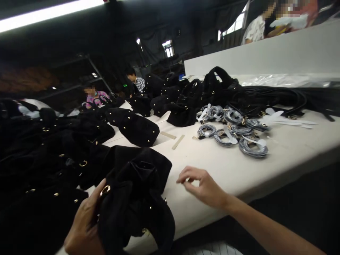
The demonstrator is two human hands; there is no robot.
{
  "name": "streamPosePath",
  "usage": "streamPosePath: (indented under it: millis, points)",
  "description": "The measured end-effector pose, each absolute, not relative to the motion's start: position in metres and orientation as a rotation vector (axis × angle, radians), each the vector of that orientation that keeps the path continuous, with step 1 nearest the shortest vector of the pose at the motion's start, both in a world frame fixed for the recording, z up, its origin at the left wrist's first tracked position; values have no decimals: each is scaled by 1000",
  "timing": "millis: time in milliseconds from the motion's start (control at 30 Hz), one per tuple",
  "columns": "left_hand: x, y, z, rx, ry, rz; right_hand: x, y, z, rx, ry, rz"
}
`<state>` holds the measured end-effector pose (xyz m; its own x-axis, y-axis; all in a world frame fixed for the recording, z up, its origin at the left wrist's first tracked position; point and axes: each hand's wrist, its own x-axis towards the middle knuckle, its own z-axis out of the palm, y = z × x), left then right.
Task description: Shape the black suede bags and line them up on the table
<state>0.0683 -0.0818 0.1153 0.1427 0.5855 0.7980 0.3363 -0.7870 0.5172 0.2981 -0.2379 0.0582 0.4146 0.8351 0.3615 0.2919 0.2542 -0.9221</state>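
Note:
A black fabric bag point(138, 184) with gold-coloured rings and studs lies at the front of the table, its opening slack and folded. My left hand point(86, 217) grips the bag's left side, the thumb beside a gold ring point(105, 190). To the right of the bag, my right hand point(203, 186) hovers over the pale tabletop, apart from the bag. Its fingers are curled, with the thumb and index fingertips close together and nothing visible between them.
Many more black bags point(135, 127) cover the table's left and back. Coiled straps in clear wrap point(252, 147) and white tags point(292, 122) lie to the right, below long black straps point(278, 95). Two flat strips point(177, 141) lie mid-table. People sit beyond a white partition point(265, 53).

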Motion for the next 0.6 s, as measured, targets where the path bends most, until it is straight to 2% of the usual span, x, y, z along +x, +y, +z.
streamPosePath:
  millis: [67,167,267,400,500,600]
  points:
    - [74,-83,121,2384,769,1856,349,-234,64,-1574,-1043,251]
    - [84,-84,128,2708,501,2001,427,-218,63,-2224,-943,-159]
    - [89,-81,131,2798,521,2023,476,-201,51,-2587,-938,-191]
    - [89,-72,125,2617,683,1831,490,-192,37,-2541,-1035,-144]
    - [90,-66,121,2489,705,1658,470,-194,44,-2421,-1068,-149]
    - [97,-64,122,2352,865,1524,426,-203,69,-1888,-1092,-147]
